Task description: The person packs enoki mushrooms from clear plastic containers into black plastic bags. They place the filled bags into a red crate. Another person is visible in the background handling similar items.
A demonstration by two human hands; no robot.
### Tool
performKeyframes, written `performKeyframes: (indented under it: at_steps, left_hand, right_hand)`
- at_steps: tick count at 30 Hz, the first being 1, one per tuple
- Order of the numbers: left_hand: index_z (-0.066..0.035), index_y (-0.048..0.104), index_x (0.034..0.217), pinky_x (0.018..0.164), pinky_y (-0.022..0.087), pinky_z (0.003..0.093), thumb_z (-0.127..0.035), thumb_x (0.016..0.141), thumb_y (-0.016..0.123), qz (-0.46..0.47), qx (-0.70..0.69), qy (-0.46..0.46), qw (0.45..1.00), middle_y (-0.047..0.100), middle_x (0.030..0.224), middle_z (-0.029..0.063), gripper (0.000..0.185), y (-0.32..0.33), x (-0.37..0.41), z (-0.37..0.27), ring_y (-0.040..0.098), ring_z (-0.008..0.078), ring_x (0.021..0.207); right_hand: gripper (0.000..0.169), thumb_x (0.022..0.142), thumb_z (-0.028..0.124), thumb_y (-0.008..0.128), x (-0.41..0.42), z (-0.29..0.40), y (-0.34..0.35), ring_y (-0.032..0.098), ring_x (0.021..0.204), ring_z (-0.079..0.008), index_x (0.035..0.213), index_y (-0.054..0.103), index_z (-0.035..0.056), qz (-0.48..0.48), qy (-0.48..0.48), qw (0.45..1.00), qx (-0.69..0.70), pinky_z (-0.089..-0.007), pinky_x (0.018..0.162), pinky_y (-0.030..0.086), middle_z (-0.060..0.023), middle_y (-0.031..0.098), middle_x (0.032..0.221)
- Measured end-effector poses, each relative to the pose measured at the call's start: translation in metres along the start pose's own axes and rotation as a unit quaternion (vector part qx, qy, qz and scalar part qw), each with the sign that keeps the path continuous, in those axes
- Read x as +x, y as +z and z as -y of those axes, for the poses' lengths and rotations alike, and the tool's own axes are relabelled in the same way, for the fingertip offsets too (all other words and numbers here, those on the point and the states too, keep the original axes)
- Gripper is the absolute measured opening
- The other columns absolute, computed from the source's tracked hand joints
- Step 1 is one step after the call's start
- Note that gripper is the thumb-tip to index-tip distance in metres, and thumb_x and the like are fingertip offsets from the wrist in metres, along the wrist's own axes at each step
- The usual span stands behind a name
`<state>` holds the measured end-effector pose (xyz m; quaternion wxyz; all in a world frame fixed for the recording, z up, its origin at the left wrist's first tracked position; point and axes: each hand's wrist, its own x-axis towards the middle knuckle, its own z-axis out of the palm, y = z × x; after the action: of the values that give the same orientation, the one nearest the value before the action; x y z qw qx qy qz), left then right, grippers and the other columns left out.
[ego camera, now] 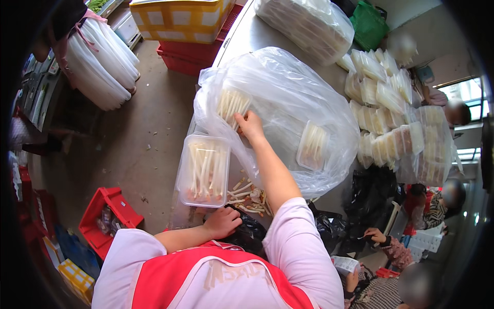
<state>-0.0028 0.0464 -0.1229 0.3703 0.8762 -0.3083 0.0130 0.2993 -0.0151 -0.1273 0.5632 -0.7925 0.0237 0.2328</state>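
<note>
A large clear plastic bag point(278, 85) lies spread on the metal table. My right hand point(251, 125) reaches over it and grips the near end of a plastic tray of pale stalks point(233, 104), at the bag's left side. Another filled tray point(313, 145) lies at the right within the bag. Nearer me, a clear container of whitish stalks with reddish ends point(204, 170) rests at the table's left edge. Just below it my left hand point(224, 223) lies with bent fingers on a black plastic bag point(249, 231). Loose stalks point(247, 197) are scattered between the container and my right forearm.
Many filled containers point(389, 143) are stacked at the right, beside a large wrapped pack point(308, 27). Red crates point(185, 58) and a taped foam box point(177, 19) stand beyond the table's left edge. A red crate point(112, 216) is at lower left. Other people work at right.
</note>
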Motion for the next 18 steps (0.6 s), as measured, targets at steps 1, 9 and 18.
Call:
performKeyframes:
  at_steps: [1, 9, 18]
  left_hand:
    - [-0.012, 0.052, 0.079, 0.067, 0.039, 0.0393, -0.020, 0.066, 0.062, 0.028, 0.006, -0.013, 1.000, 0.051, 0.083, 0.0066, 0.019, 0.000, -0.003, 0.002, 0.050, 0.0262, 0.080]
    - [-0.012, 0.054, 0.087, 0.075, 0.039, 0.0376, -0.019, 0.063, 0.067, 0.055, 0.002, -0.030, 0.998, 0.052, 0.092, 0.0047, 0.027, 0.003, -0.008, -0.001, 0.049, 0.0246, 0.090]
    - [-0.012, 0.055, 0.087, 0.076, 0.039, 0.0391, -0.017, 0.062, 0.064, 0.010, 0.044, -0.011, 0.999, 0.052, 0.092, 0.0064, 0.027, 0.008, -0.009, -0.002, 0.048, 0.0270, 0.091]
  right_hand:
    - [0.030, 0.083, 0.027, 0.061, 0.002, 0.000, 0.003, 0.056, 0.051, -0.0159, 0.085, 0.056, -0.0024, -0.004, 0.001, 1.000, -0.003, -0.0308, 0.045, 0.045, -0.0091, 0.060, 0.067]
    - [0.012, 0.080, 0.012, 0.060, -0.083, -0.010, -0.125, 0.045, 0.060, -0.0099, 0.075, 0.052, 0.0044, -0.232, -0.064, 0.963, 0.122, -0.0266, 0.054, 0.039, -0.0014, 0.052, 0.069]
    - [0.011, 0.085, 0.006, 0.060, -0.305, 0.027, -0.102, 0.055, 0.069, -0.0087, 0.079, 0.051, 0.0074, -0.267, -0.190, 0.887, 0.324, -0.0255, 0.066, 0.049, -0.0005, 0.058, 0.079]
